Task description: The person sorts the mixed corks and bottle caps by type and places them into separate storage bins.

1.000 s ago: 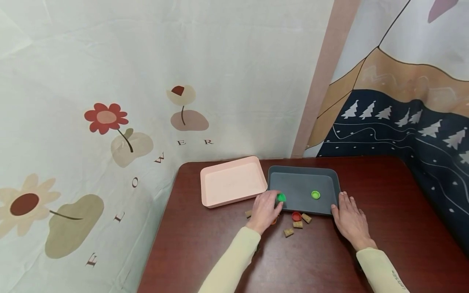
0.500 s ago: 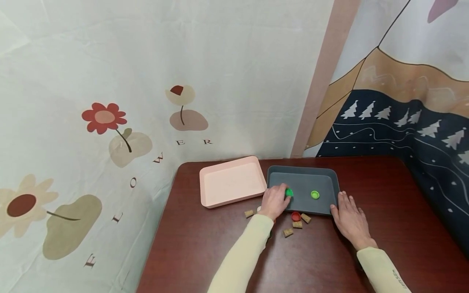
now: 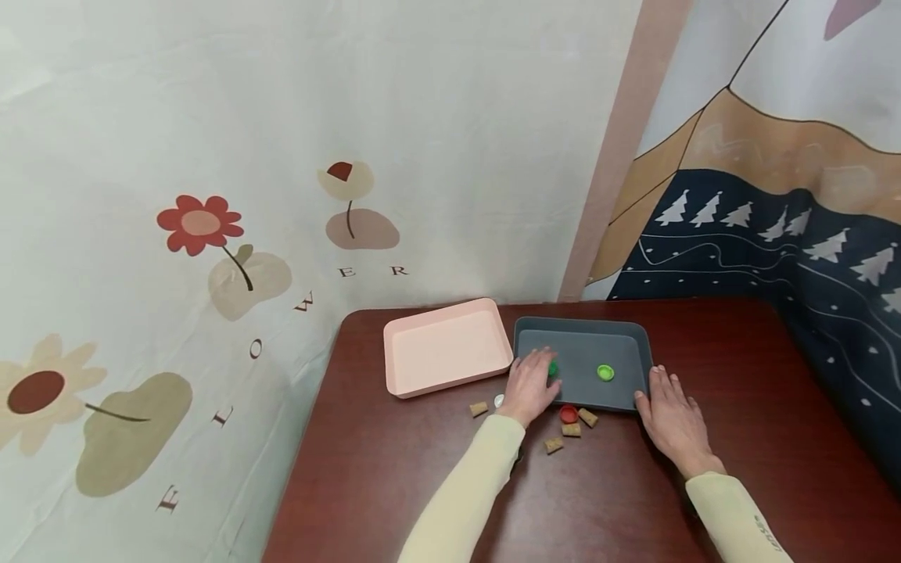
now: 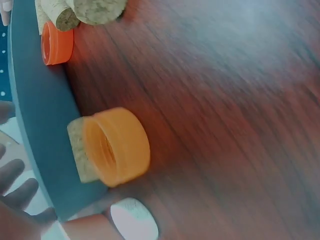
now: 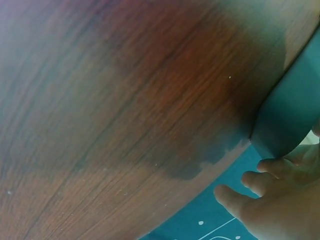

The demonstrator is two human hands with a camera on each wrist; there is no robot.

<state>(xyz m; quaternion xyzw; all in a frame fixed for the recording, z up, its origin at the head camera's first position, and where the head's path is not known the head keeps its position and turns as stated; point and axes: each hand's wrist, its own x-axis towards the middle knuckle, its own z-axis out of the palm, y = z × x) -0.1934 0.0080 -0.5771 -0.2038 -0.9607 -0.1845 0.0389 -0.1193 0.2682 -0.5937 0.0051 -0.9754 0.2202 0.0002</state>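
The left hand (image 3: 529, 386) is over the left part of the dark grey tray (image 3: 580, 324), fingers spread and relaxed, beside a green cap (image 3: 553, 368) that it partly hides. In the left wrist view the fingers (image 4: 20, 192) look loosely extended above the tray's side. A light green cap (image 3: 605, 373) lies in the tray, right of the middle. The right hand (image 3: 676, 422) rests with straight fingers against the tray's right front corner; the right wrist view shows that hand (image 5: 280, 195) beside the tray's corner (image 5: 287, 120).
A pink tray (image 3: 450, 352) stands at the left. In front of the grey tray lie a red cap (image 3: 568, 414), several corks (image 3: 554, 445) and a white cap (image 3: 499, 400). The left wrist view shows an orange cap (image 4: 127, 145) against a cork (image 4: 80, 150).
The left hand has moved right into the grey tray with the green cap, and its fingers have since loosened from it. The right hand has stayed in place.
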